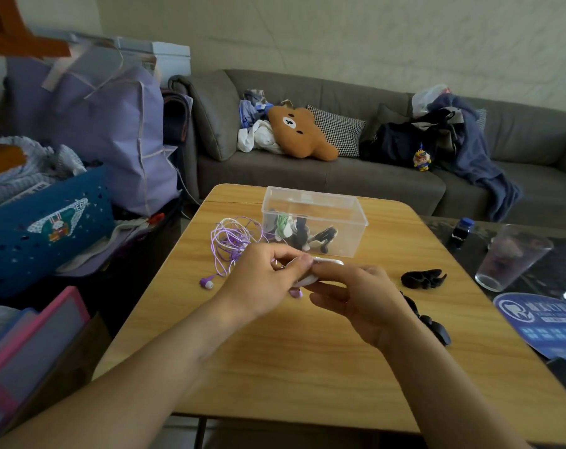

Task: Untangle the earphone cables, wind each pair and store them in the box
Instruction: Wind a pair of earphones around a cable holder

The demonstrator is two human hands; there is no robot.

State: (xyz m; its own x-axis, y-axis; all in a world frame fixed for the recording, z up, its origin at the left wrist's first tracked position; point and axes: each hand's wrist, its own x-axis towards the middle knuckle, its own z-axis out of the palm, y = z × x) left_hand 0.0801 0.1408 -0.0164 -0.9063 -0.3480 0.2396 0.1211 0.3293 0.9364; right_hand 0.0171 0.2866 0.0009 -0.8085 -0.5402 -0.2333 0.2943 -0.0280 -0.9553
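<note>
A loose purple earphone cable point(231, 243) lies coiled on the wooden table point(307, 367), left of the clear plastic box point(311, 202). One purple earbud point(206, 282) rests on the table; another point(296, 293) hangs below my hands. My left hand point(262, 283) and my right hand point(353, 296) meet in front of the box, both pinching a small white winder piece point(327, 261) with the purple cable running to it. Inside the box lie wound earphones point(302, 236) in green, white and black.
Two black winder clips point(422, 278) point(434, 328) lie right of my right hand. A glass tumbler point(512, 257), a small dark bottle point(462, 231) and a blue round fan point(541, 322) sit on the dark side table. A grey sofa stands behind, bags and a blue basket at left.
</note>
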